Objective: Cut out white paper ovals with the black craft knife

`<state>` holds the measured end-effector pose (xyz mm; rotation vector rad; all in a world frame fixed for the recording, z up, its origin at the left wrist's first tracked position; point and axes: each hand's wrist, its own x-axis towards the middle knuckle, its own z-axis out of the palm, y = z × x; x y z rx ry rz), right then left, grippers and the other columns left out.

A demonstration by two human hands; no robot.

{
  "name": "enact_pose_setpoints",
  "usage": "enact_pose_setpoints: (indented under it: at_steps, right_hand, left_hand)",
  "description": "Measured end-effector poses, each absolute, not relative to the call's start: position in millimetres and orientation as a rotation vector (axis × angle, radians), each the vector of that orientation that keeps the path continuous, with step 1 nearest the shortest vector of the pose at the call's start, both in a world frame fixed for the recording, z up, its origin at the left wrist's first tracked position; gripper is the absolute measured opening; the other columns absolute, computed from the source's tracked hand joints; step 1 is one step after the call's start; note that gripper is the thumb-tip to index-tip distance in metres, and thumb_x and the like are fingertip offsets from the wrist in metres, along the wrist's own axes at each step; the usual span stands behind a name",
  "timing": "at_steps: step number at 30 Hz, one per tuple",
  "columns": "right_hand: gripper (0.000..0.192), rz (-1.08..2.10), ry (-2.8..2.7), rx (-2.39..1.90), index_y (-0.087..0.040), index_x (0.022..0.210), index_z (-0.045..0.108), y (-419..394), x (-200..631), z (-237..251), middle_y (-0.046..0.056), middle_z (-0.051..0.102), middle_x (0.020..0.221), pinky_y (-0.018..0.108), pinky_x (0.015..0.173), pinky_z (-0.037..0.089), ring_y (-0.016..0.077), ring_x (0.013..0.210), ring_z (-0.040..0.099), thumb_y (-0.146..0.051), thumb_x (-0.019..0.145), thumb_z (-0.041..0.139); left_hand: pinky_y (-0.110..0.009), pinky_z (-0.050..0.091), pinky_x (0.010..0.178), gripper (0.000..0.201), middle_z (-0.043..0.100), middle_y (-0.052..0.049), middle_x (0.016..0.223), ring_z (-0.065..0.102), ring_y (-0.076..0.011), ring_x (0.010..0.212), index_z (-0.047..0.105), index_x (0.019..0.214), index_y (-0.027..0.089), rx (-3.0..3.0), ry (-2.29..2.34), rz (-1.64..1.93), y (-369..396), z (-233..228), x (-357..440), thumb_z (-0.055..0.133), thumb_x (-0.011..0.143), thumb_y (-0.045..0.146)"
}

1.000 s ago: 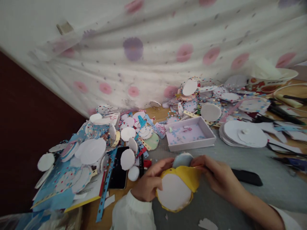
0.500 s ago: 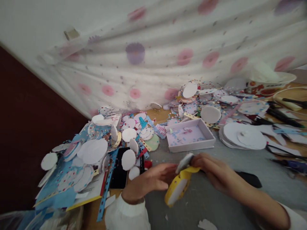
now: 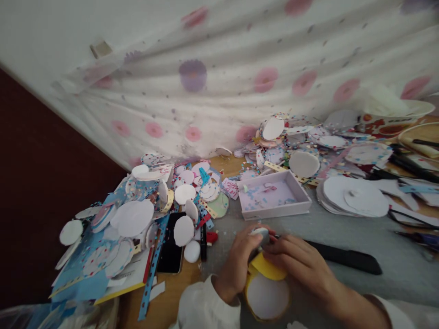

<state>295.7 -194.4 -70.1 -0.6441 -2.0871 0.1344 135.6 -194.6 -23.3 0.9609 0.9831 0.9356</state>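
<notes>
My left hand (image 3: pixel 236 262) is closed round a small grey-white round piece (image 3: pixel 262 235), its thumb along the edge. My right hand (image 3: pixel 302 265) meets it from the other side, with fingers closed on a yellow strip (image 3: pixel 270 267) just below that piece. The strip runs down round the rim of a larger white disc (image 3: pixel 268 296), which hangs beneath both hands over the grey mat (image 3: pixel 226 228). Where the strip meets the small piece is hidden by my fingers. A long black flat tool (image 3: pixel 346 258) lies behind my right hand.
A shallow white box (image 3: pixel 274 210) with paper bits stands ahead. To its right lies a stack of white discs (image 3: pixel 356 196). Decorated paper discs crowd the left, beside a phone (image 3: pixel 171 242) and a black marker (image 3: pixel 203 242). A patterned curtain (image 3: pixel 219 100) hangs behind.
My left hand has closed round the small grey-white piece. My right hand has moved in beside it, and the yellow-rimmed disc has come lower and swung to face me.
</notes>
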Motion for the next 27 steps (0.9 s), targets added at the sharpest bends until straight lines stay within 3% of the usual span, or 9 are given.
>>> enact_pose_setpoints:
  at_steps: [4, 14, 17, 21, 27]
  right_hand:
    - [0.027, 0.026, -2.095, -0.627, -0.018, 0.102, 0.063, -203, 293, -74, 0.006, 0.074, 0.083, 0.033, 0.068, 0.057, 0.0179, 0.071, 0.068, -0.011, 0.101, 0.037]
    - [0.038, -0.087, -2.180, -0.536, -0.017, 0.094, 0.068, -205, 304, -52, 0.003, 0.077, 0.083, 0.027, 0.076, 0.058, 0.0147, 0.071, 0.071, -0.008, 0.102, 0.031]
    - [0.034, 0.039, -2.125, -0.599, -0.023, 0.101, 0.066, -205, 307, -52, 0.001, 0.076, 0.081, 0.025, 0.070, 0.060, 0.0153, 0.072, 0.071, -0.012, 0.102, 0.034]
    - [0.025, 0.263, -1.934, -0.766, -0.030, 0.104, 0.060, -203, 305, -52, 0.002, 0.070, 0.087, 0.019, 0.064, 0.059, 0.0140, 0.075, 0.070, -0.011, 0.096, 0.045]
    - [0.026, 0.282, -1.874, -0.837, -0.029, 0.105, 0.056, -207, 302, -65, 0.002, 0.064, 0.090, 0.019, 0.070, 0.059, 0.0137, 0.078, 0.069, -0.008, 0.092, 0.046]
  left_hand:
    - [-0.041, 0.049, 0.089, 0.032, 0.073, -0.009, 0.082, 0.069, -0.0275, 0.089, 0.064, 0.094, 0.014, 0.558, 0.884, 1.089, -202, -43, 145, 0.045, 0.087, 0.039]
    - [-0.036, 0.051, 0.070, 0.042, 0.072, -0.012, 0.080, 0.069, -0.0256, 0.072, 0.066, 0.094, 0.009, 0.278, 0.778, 1.222, -185, -37, 129, 0.050, 0.084, 0.047]
    - [-0.034, 0.052, 0.072, 0.040, 0.072, -0.013, 0.084, 0.069, -0.0241, 0.076, 0.068, 0.096, 0.009, 0.327, 0.794, 1.282, -178, -31, 113, 0.051, 0.085, 0.044]
    - [-0.034, 0.050, 0.088, 0.036, 0.071, -0.010, 0.097, 0.065, -0.0243, 0.094, 0.069, 0.103, 0.012, 0.650, 0.761, 1.228, -177, -27, 95, 0.070, 0.074, 0.035]
    - [-0.034, 0.047, 0.092, 0.059, 0.063, -0.011, 0.123, 0.059, -0.0282, 0.110, 0.062, 0.124, 0.021, 1.156, 0.817, 0.857, -190, -30, 103, 0.080, 0.073, 0.045]
